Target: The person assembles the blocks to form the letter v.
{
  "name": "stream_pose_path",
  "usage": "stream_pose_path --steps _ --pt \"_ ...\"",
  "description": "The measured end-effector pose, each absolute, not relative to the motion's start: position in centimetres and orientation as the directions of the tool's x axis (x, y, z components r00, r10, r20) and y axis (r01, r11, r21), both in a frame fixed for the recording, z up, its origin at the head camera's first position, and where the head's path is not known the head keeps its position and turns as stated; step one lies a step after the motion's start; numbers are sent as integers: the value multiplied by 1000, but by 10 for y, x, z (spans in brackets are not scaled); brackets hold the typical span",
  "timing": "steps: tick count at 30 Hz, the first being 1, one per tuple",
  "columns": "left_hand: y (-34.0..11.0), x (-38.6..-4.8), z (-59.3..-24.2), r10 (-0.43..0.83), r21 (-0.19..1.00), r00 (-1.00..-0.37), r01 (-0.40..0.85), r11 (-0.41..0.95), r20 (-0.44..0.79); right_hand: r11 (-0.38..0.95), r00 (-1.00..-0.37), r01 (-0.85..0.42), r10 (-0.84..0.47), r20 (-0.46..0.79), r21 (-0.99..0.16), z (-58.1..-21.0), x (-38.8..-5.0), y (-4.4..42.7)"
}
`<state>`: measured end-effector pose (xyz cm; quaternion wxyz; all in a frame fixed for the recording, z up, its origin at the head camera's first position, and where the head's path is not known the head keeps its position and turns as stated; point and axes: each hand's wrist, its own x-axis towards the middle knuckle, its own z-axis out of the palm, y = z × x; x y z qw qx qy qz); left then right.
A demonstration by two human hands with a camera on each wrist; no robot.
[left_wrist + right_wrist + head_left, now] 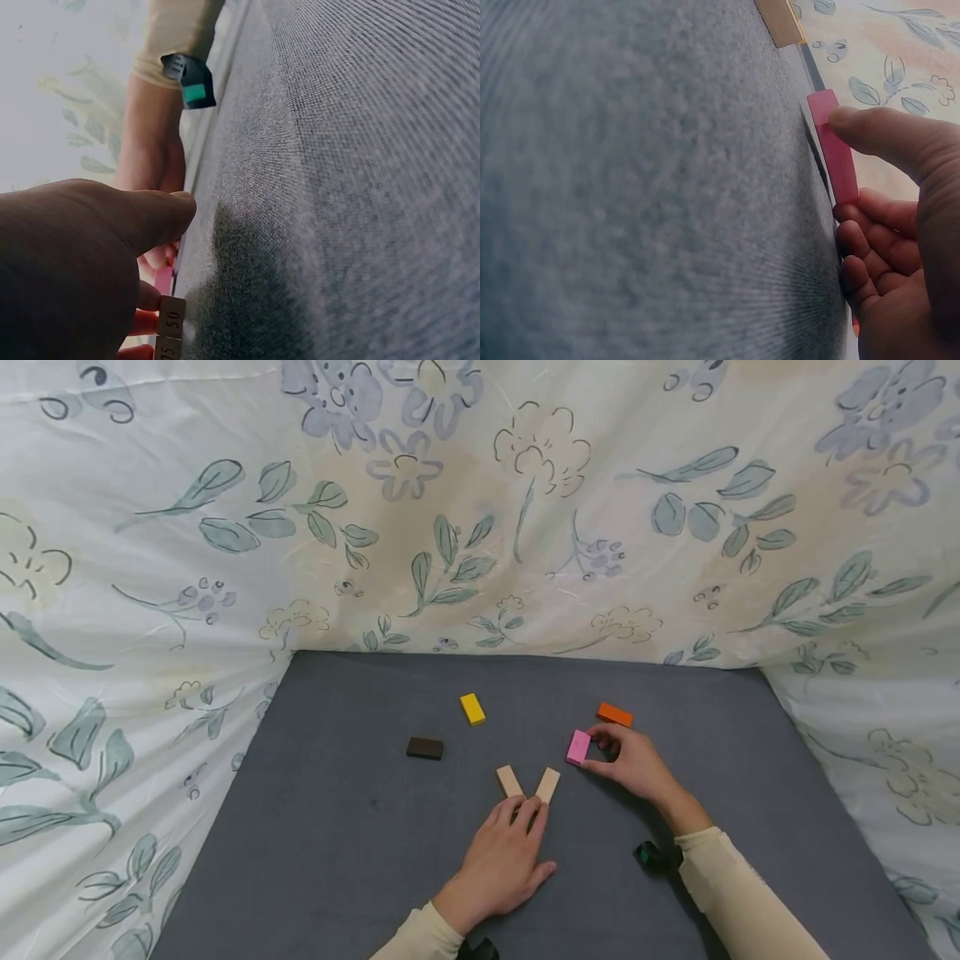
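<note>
My right hand (630,762) pinches a pink block (577,747) between thumb and fingers, just above or on the grey cloth; the right wrist view shows the thumb on one end of the pink block (835,154) and a fingertip at the other. My left hand (501,860) reaches forward, its fingertips touching the near ends of two plain wooden blocks, a left one (510,781) and a right one (547,785), angled apart like a V. In the left wrist view, the end of one wooden block (172,317) reads 50 and the other (167,348) appears to read 75.
An orange block (615,714) lies just beyond my right hand. A yellow block (472,709) and a dark brown block (425,748) lie farther left on the grey cloth surface (337,843). Flower-patterned fabric (450,568) hangs behind and at both sides.
</note>
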<state>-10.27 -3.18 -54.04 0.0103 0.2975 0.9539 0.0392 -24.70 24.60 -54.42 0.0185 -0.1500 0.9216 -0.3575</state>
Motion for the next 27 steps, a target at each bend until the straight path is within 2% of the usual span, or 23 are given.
stream_pose_path --steps 27 --pt "-31 -104 -540 557 114 -830 552 826 -15 707 -954 -281 -277 112 -649 -546 -241 232"
